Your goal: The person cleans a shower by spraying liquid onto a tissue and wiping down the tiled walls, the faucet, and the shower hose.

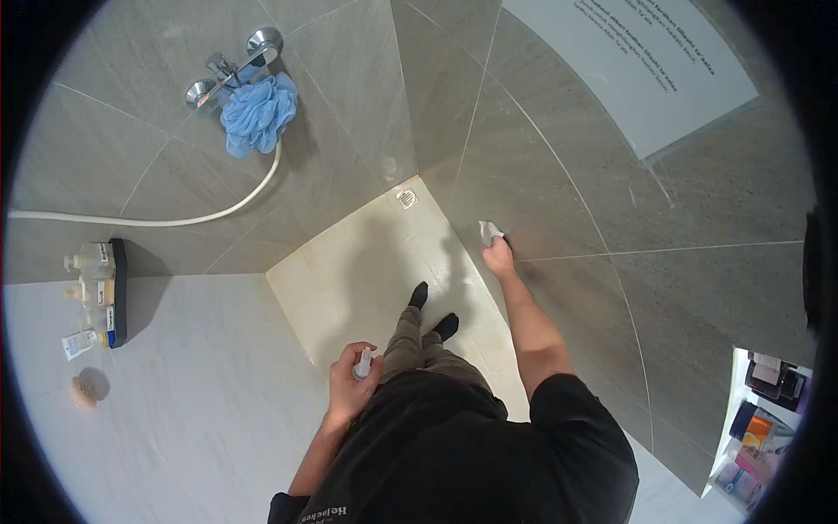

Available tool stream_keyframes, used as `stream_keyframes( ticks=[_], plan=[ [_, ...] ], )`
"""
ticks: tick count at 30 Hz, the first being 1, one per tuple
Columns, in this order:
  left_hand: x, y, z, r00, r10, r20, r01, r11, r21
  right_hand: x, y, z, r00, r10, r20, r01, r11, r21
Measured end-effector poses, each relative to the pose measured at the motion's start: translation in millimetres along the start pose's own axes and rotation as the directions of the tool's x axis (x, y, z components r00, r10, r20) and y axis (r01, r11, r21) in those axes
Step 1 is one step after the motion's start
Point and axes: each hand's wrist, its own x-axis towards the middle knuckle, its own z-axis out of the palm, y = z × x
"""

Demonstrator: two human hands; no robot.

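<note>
1. L hand (347, 391): fingers curled round a small bottle (362, 367), grip narrow, closed on it. Bottle's pale top faces the cam; lower part mostly hidden by hand. It's held beside the person's L hip, over the lower edge of the black shirt (436, 445).
2. R hand (498, 256): arm reaching fwd, fingers pinched on a white cloth (490, 232), grip narrow. Cloth is bunched, sticks out past the fingertips, up by the gray wall (559, 192); can't tell for sure if it's touching.
3. Feet in black socks (419, 295) on the cream floor (332, 262), btw. the two hands; drain (407, 199) in the far corner.
4. Upper L: metal shower tap (229, 72) on wall, blue bath puff (260, 115) hanging at it, white hose (218, 215) curving down & off to the L.
5. Far L: dark rack (119, 293) w/ pump bottles (92, 260) & a white tube (78, 344); pinkish rounded item (84, 393) on the white wall (192, 384) nearby, exact type unclear.
6. Upper R: white sheet (646, 74) w/ printed text, stuck on the gray wall.
7. Lower R: recess w/ assorted packs (758, 430), labels too small to read.
</note>
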Motion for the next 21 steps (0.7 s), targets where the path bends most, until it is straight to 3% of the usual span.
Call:
stream_keyframes(
  ticks=[2, 4, 5, 6, 7, 8, 10, 11, 15, 17, 18, 19, 21],
  plan=[
    [7.6, -0.9, 1.9, 0.999, 0.034, -0.002, -0.034, 0.999, -0.021, -15.4, -20.7, -17.1, 0.993, -0.083, -0.079, 0.081, 0.996, -0.028],
    [11.7, -1.3, 1.4, 0.997, 0.074, 0.005, -0.074, 0.997, -0.011, -43.0, -47.8, -40.3, 0.97, -0.117, -0.214, 0.169, 0.954, 0.246],
    [14.2, 1.7, 1.4, 0.997, 0.074, 0.006, -0.074, 0.997, -0.014, -53.2, -60.1, -47.8, 0.969, -0.116, -0.216, 0.169, 0.955, 0.242],
    [16.2, 6.9, 0.7, 0.998, 0.066, 0.013, -0.066, 0.998, -0.026, -63.0, -71.7, -54.0, 0.902, -0.192, -0.388, 0.37, 0.806, 0.462],
    [17.9, 9.6, 0.6, 0.998, 0.056, 0.019, -0.055, 0.998, -0.037, -74.0, -81.2, -61.4, 0.804, -0.203, -0.559, 0.561, 0.571, 0.599],
    [19.6, 7.3, 0.2, 0.998, 0.051, 0.023, -0.05, 0.998, -0.04, -90.6, -91.0, -73.1, 0.806, -0.201, -0.557, 0.557, 0.577, 0.597],
    [25.2, 0.7, -1.4, 0.997, 0.075, 0.027, -0.075, 0.997, -0.021, -122.1, -103.8, -93.4, 0.885, -0.062, -0.461, 0.442, 0.421, 0.792],
    [27.6, 1.1, -1.7, 0.996, 0.079, 0.027, -0.079, 0.996, -0.031, -122.7, -94.2, -90.4, 0.882, -0.067, -0.467, 0.449, 0.426, 0.786],
    [32.7, 5.3, -4.1, 0.997, 0.072, 0.01, -0.071, 0.996, -0.045, -82.8, -46.0, -47.9, 0.925, -0.047, -0.376, 0.349, 0.492, 0.798],
    [29.1, 4.9, -4.4, 0.997, 0.081, 0.007, -0.08, 0.995, -0.057, -56.5, -23.1, -20.9, 0.962, -0.011, -0.271, 0.226, 0.588, 0.777],
    [29.6, 5.5, -4.6, 0.996, 0.086, 0.003, -0.086, 0.995, -0.05, -48.7, -25.5, -16.8, 0.989, 0.043, -0.14, 0.08, 0.646, 0.759],
    [30.0, 5.9, -5.2, 0.996, 0.09, -0.001, -0.09, 0.995, -0.04, -40.0, -27.4, -15.2, 0.99, 0.033, -0.14, 0.085, 0.646, 0.758],
    [26.9, 6.3, -6.1, 0.997, 0.076, -0.007, -0.077, 0.996, -0.052, -27.4, -35.1, -7.6, 0.95, 0.301, -0.079, -0.168, 0.712, 0.682]
  ],
)
